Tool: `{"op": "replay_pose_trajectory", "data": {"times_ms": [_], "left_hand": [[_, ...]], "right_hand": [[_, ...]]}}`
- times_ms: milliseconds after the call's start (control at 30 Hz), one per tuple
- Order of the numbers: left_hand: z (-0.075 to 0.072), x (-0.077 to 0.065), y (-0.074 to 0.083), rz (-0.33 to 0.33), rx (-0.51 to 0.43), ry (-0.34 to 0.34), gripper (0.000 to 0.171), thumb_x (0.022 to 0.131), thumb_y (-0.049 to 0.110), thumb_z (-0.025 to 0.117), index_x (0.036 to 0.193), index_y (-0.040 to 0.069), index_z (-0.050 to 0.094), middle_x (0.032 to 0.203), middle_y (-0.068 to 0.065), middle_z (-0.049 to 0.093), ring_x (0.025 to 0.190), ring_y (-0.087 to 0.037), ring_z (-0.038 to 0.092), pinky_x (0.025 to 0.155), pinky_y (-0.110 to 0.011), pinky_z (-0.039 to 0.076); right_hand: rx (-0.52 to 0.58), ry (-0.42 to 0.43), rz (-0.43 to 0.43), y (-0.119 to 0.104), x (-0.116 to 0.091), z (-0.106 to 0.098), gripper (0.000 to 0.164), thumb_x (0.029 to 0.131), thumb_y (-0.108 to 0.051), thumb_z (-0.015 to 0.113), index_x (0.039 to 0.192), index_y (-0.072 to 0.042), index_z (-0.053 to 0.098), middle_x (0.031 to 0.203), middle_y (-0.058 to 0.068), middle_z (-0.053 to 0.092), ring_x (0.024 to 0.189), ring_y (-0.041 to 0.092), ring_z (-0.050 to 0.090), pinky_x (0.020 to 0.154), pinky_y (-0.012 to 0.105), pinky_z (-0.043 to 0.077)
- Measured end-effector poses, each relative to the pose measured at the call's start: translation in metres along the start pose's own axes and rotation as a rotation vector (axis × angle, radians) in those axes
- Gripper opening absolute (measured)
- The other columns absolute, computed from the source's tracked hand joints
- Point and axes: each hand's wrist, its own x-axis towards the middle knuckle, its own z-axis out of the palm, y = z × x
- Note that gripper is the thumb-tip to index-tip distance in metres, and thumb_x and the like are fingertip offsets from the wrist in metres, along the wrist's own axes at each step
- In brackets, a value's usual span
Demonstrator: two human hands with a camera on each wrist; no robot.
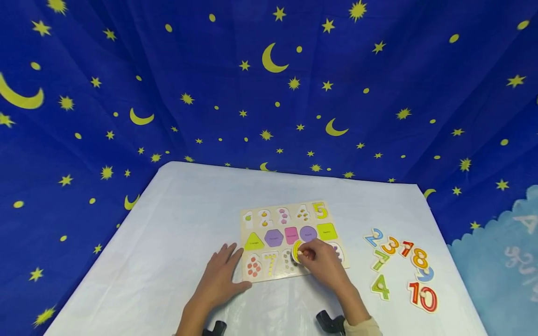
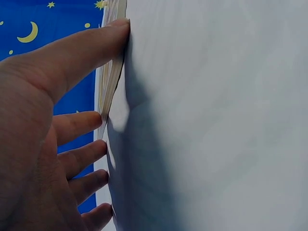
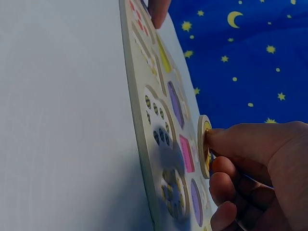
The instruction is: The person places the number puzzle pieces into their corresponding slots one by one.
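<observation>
A wooden number puzzle board (image 1: 280,274) lies on the table, with the yellow 5 (image 1: 321,210) in its top right corner. My right hand (image 1: 325,266) pinches a yellow number piece (image 3: 204,147) between thumb and fingers. Held on edge, the piece is over the bottom row, near the recess with small round pictures (image 1: 290,260); its numeral is mostly hidden by my fingers. My left hand (image 1: 220,275) rests at the board's left side, fingers spread. In the left wrist view its thumb (image 2: 113,36) touches the board's edge.
Right of the board lie several loose number pieces, among them a blue 2 (image 1: 373,237), an orange 3 (image 1: 391,245), a green 4 (image 1: 380,287) and a red 10 (image 1: 422,297). A white cover (image 1: 189,200) is on the table. Blue starry cloth (image 1: 235,93) hangs behind.
</observation>
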Motion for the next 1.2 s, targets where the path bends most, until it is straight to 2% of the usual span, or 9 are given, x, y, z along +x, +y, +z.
{"op": "replay_pose_trajectory", "data": {"times_ms": [267, 367, 600, 800, 967, 1200], "left_hand": [[0.0, 0.003, 0.0, 0.032, 0.006, 0.026, 0.091, 0.07, 0.057, 0.077, 0.142, 0.008, 0.047, 0.149, -0.014, 0.036, 0.14, -0.036, 0.022, 0.111, -0.053, 0.017], [0.001, 0.004, 0.001, 0.035, -0.007, 0.035, 0.091, 0.07, 0.056, 0.078, 0.141, 0.008, 0.048, 0.149, -0.014, 0.037, 0.14, -0.037, 0.022, 0.111, -0.053, 0.017], [0.007, 0.003, 0.001, 0.016, -0.005, 0.006, 0.093, 0.069, 0.058, 0.077, 0.143, 0.01, 0.046, 0.15, -0.013, 0.035, 0.141, -0.035, 0.02, 0.112, -0.052, 0.015], [0.004, 0.003, 0.003, 0.026, -0.008, 0.029, 0.092, 0.069, 0.056, 0.078, 0.142, 0.009, 0.048, 0.149, -0.014, 0.037, 0.141, -0.036, 0.022, 0.111, -0.053, 0.016], [0.002, 0.003, 0.003, 0.044, -0.012, 0.041, 0.09, 0.07, 0.055, 0.078, 0.14, 0.007, 0.049, 0.148, -0.016, 0.038, 0.139, -0.039, 0.023, 0.11, -0.055, 0.017], [0.007, -0.001, -0.003, 0.059, -0.005, 0.057, 0.09, 0.07, 0.056, 0.078, 0.139, 0.006, 0.05, 0.147, -0.017, 0.039, 0.138, -0.04, 0.025, 0.109, -0.056, 0.018]], "right_hand": [[0.017, -0.018, -0.021, -0.005, 0.003, 0.005, 0.014, 0.077, -0.019, 0.08, 0.088, -0.019, 0.071, 0.075, -0.013, 0.053, 0.067, 0.006, 0.049, 0.06, 0.024, 0.043], [0.035, -0.02, -0.045, -0.007, 0.004, 0.006, 0.014, 0.077, -0.017, 0.079, 0.088, -0.018, 0.071, 0.075, -0.013, 0.054, 0.067, 0.006, 0.05, 0.06, 0.024, 0.044], [0.012, -0.053, -0.054, -0.009, 0.002, 0.011, 0.013, 0.077, -0.02, 0.079, 0.086, -0.019, 0.07, 0.074, -0.013, 0.054, 0.066, 0.005, 0.049, 0.06, 0.023, 0.043], [0.025, -0.066, -0.101, -0.014, 0.006, 0.017, 0.013, 0.077, -0.019, 0.079, 0.086, -0.019, 0.07, 0.076, -0.012, 0.055, 0.067, 0.005, 0.05, 0.061, 0.023, 0.043], [0.023, -0.089, -0.116, -0.019, 0.01, 0.023, 0.012, 0.077, -0.02, 0.077, 0.087, -0.018, 0.071, 0.076, -0.013, 0.055, 0.066, 0.004, 0.05, 0.061, 0.023, 0.043], [0.006, -0.121, -0.157, -0.028, 0.009, 0.038, 0.009, 0.078, -0.021, 0.076, 0.086, -0.018, 0.072, 0.075, -0.013, 0.054, 0.065, 0.003, 0.049, 0.06, 0.023, 0.042]]}}
